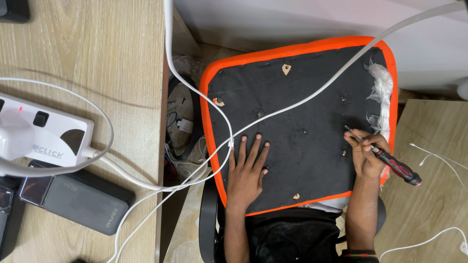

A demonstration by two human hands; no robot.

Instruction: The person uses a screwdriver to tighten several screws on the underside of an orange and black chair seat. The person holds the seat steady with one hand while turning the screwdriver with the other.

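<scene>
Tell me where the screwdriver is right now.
In the head view, the screwdriver is in the right hand, at the right edge of the black seat underside, tip pointing inward near the crumpled plastic wrap.

A square chair seat [297, 122] lies upside down across the person's lap, its black underside facing up, edged all round with bright orange mesh fabric. Small screw holes and torn spots showing pale wood dot the black cover, and a scrap of clear plastic wrap clings to its right edge. A screwdriver [390, 162] with a red-and-black handle slants over the seat's right side, its metal tip pointing up-left.
</scene>
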